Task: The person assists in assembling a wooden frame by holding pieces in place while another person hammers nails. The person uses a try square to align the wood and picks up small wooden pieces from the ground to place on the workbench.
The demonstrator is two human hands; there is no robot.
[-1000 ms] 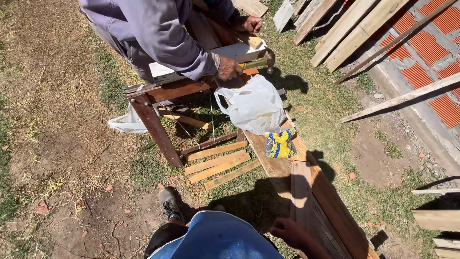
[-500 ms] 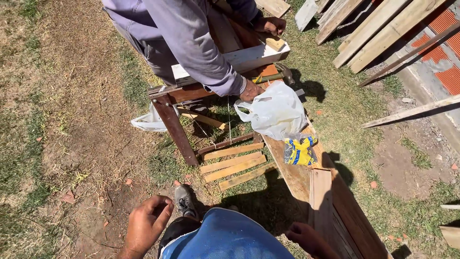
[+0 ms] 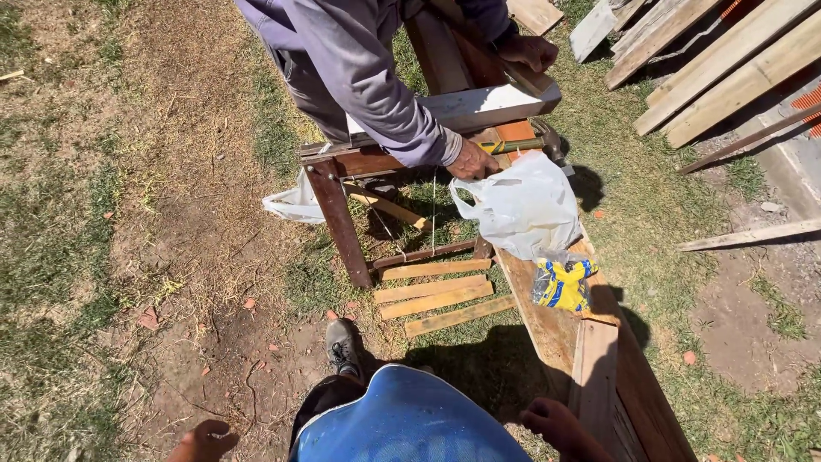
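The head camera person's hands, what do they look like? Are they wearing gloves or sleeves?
Both are bare: no gloves, rings or watch show. The left hand peeks in at the bottom edge, and so does the right hand. No sleeve shows on either wrist. Between them is the person's blue top, rounded and bright in the sun. The arms themselves are out of view.

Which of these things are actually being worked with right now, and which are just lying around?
In use:
wooden frame
white board
white plastic bag
right hand by long plank

Lying about:
short slats
yellow packet
stacked planks
left hand touches nothing
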